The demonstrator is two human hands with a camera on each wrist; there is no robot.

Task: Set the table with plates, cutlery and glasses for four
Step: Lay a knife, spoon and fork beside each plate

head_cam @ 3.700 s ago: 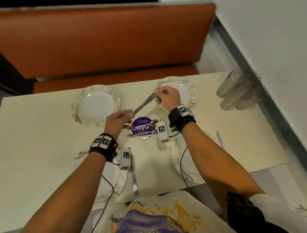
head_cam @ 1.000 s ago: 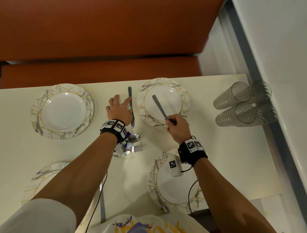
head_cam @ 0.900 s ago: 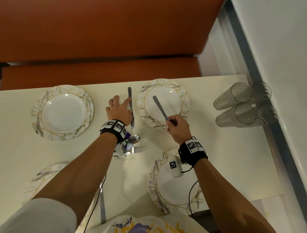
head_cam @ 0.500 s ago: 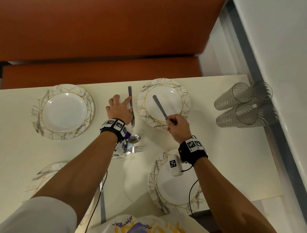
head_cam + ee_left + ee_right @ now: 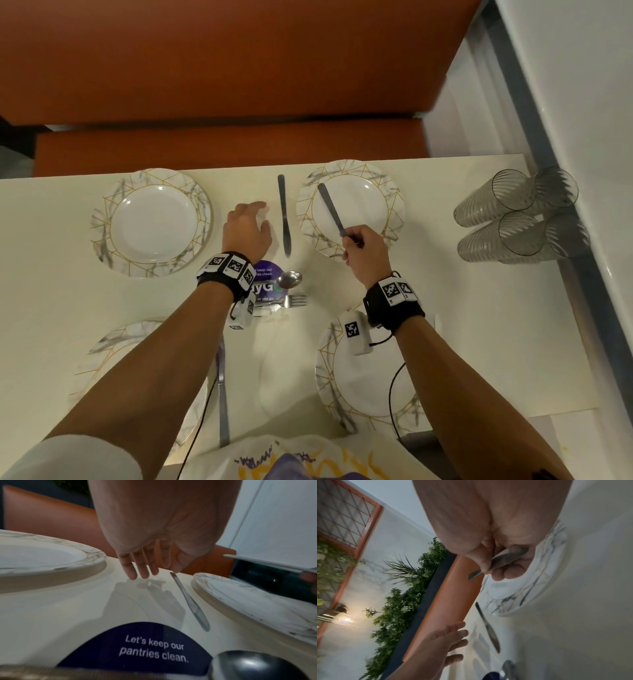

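My left hand (image 5: 247, 230): fingers loose, empty.
My right hand (image 5: 365, 253): gripping slim steel knife (image 5: 331, 209), handle toward 11 o'clock over marbled plate (image 5: 390, 192).

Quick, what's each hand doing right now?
Left hand: open, holding nothing, beside the knife on the table.
Right hand: grips another knife.

- The cream bench (image 5: 462, 325) carries four marble-rimmed plates: far left (image 5: 150, 222), far right (image 5: 349, 209), near left (image 5: 113, 346), near right (image 5: 370, 377).
- A knife (image 5: 284, 216) lies flat between the two far plates, just beside the far right one.
- A round purple sticker (image 5: 265, 284) sits mid-bench, with a spoon (image 5: 289, 279) and a fork (image 5: 291, 301) on it.
- Another piece of cutlery (image 5: 222, 394) lies beside the near left plate.
- Four clear glasses (image 5: 513, 219) lie on their sides at the right edge.
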